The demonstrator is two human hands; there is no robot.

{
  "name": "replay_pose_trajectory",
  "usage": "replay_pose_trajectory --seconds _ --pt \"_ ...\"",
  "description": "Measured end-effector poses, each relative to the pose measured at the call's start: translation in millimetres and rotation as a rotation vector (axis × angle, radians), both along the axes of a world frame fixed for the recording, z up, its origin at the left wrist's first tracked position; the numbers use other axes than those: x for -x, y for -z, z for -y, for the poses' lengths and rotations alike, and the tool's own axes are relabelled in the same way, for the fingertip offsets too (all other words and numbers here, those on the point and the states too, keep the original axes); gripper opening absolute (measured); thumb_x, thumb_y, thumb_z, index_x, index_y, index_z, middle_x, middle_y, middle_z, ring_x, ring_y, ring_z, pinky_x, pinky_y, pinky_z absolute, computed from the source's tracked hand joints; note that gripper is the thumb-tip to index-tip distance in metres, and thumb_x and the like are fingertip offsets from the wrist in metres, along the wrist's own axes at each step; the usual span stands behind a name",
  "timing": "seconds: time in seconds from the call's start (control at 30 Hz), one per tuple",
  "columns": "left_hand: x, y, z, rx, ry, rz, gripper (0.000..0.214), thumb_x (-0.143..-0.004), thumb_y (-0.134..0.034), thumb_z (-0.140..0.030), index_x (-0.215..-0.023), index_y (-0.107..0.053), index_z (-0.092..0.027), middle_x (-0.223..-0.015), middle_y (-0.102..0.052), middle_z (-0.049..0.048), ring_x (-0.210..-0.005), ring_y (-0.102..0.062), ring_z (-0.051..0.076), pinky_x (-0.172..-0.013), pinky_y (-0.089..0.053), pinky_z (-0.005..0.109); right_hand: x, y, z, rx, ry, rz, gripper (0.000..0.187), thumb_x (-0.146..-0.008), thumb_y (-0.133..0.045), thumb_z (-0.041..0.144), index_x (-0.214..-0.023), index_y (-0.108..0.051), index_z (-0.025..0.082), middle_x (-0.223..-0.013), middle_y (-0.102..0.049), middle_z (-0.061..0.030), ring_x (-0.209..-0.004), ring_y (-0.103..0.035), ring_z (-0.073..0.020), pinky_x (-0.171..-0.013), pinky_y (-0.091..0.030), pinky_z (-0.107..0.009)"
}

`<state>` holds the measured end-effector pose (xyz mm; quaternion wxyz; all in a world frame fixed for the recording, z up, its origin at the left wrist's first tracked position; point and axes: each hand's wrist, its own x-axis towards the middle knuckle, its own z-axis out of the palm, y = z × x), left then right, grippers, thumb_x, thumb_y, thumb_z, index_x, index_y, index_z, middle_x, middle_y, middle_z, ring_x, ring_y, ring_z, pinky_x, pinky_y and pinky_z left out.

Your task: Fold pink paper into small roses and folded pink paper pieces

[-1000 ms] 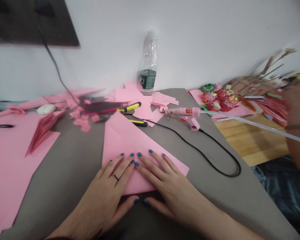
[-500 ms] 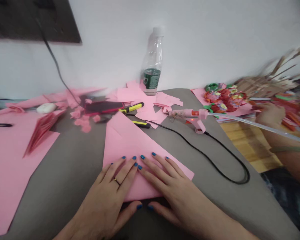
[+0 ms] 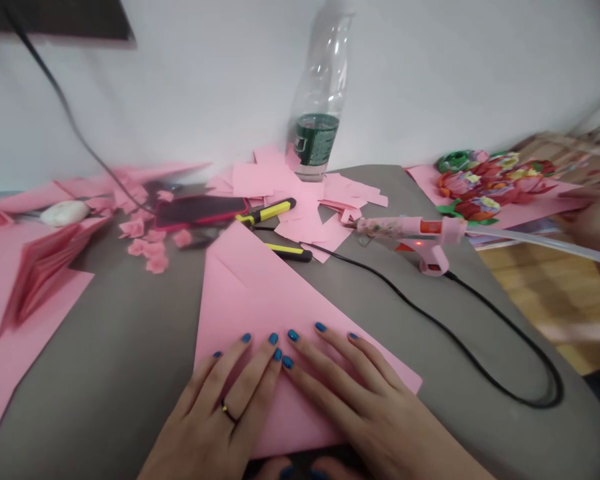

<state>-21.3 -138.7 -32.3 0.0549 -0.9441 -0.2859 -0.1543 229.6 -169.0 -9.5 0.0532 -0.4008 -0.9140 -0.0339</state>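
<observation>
A folded pink paper sheet (image 3: 260, 293) lies on the grey table (image 3: 120, 347) right in front of me. My left hand (image 3: 220, 413) lies flat on its near left part, fingers spread, a ring on one finger. My right hand (image 3: 360, 407) lies flat beside it on the near right part, fingers stretched out. The index fingertips of both hands almost touch. Both thumbs sit below the paper's near edge. All nails are painted blue. Neither hand holds anything.
Beyond the paper lie a yellow-and-black cutter (image 3: 267, 211), a phone (image 3: 200, 212), pink paper scraps (image 3: 305, 193) and a plastic bottle (image 3: 320, 100). A pink glue gun (image 3: 425, 237) with a black cord (image 3: 480, 360) stands at right. Paper flowers (image 3: 485, 183) and another person's hand (image 3: 593, 220) are at far right. Pink sheets (image 3: 15, 320) lie left.
The view has moved closer and lower, so my hands and the paper sit lower in frame. My hands stay flat on the paper. The other person's hand at right has shifted.
</observation>
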Motion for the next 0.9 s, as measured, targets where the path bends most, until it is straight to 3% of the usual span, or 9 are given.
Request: replay_pose_trajectory --seconds 0.13,0.27,0.33,0.43,0.53,0.73,0.9 --pt "4.6 7.3 1.0 0.013 0.013 -0.055 0.054 -0.094 -0.052 -0.045 -0.138 -0.058 -0.014 -0.146 -0.056 0.0088 -0.132 -0.043 0.032 -0.124 -0.007 0.043 -4.1 6.0 -1.9 -0.106 -0.039 0.048 0.066 -0.098 -0.041 0.063 -0.148 -0.050 0.020 -0.149 -0.054 -0.0017 -0.127 -0.056 -0.0330 -0.091 -0.054 -0.045" --pt "5.8 15.5 8.7 0.042 -0.034 -0.033 0.049 -0.098 -0.042 -0.029 -0.144 -0.052 -0.016 -0.154 -0.047 0.0061 -0.140 -0.037 0.029 -0.126 -0.007 0.042 -5.8 10.0 -2.7 -0.162 -0.029 0.050 0.048 -0.104 -0.036 0.037 -0.148 -0.049 0.024 -0.150 -0.054 0.0022 -0.127 -0.055 -0.0298 -0.091 -0.053 -0.042" --pt "4.1 19.0 13.4 0.058 -0.093 0.011 0.050 -0.099 -0.033 -0.018 -0.147 -0.049 -0.019 -0.158 -0.043 0.0022 -0.144 -0.033 0.026 -0.126 -0.008 0.041 -6.4 11.3 -3.0 -0.175 -0.021 0.050 0.048 -0.103 -0.033 0.024 -0.148 -0.049 0.025 -0.149 -0.054 0.0035 -0.127 -0.056 -0.0287 -0.091 -0.053 -0.041" --pt "0.4 22.0 17.5 0.074 -0.141 0.058 0.054 -0.099 -0.028 -0.011 -0.148 -0.047 -0.022 -0.161 -0.039 -0.0020 -0.148 -0.029 0.023 -0.126 -0.010 0.039 -7.2 11.9 -3.2 -0.175 -0.019 0.053 0.049 -0.103 -0.031 0.020 -0.148 -0.049 0.025 -0.150 -0.054 0.0022 -0.127 -0.056 -0.0291 -0.091 -0.053 -0.041" --pt "-2.3 22.5 17.7 0.071 -0.146 0.087 0.051 -0.100 -0.030 -0.012 -0.146 -0.050 -0.022 -0.161 -0.039 -0.0026 -0.149 -0.028 0.022 -0.127 -0.011 0.038 -7.6 10.9 -3.5 -0.169 -0.026 0.054 0.048 -0.103 -0.033 0.020 -0.148 -0.050 0.025 -0.151 -0.053 0.0007 -0.126 -0.055 -0.0302 -0.092 -0.053 -0.042" --pt "-4.6 23.0 16.2 0.065 -0.159 0.148 0.042 -0.106 -0.033 -0.029 -0.138 -0.059 -0.024 -0.159 -0.044 -0.0045 -0.149 -0.030 0.020 -0.127 -0.011 0.036 -7.9 11.2 -3.0 -0.157 -0.027 0.062 0.048 -0.102 -0.034 0.021 -0.147 -0.051 0.025 -0.153 -0.051 0.0006 -0.128 -0.054 -0.0299 -0.094 -0.052 -0.041" --pt "-6.0 20.1 16.5 0.058 -0.152 0.130 0.042 -0.105 -0.033 -0.024 -0.137 -0.059 -0.021 -0.152 -0.052 -0.0019 -0.150 -0.029 0.022 -0.127 -0.011 0.036 -8.0 10.0 -3.1 -0.152 -0.026 0.063 0.048 -0.102 -0.034 0.020 -0.147 -0.051 0.025 -0.152 -0.052 0.0010 -0.128 -0.054 -0.0301 -0.093 -0.053 -0.042"
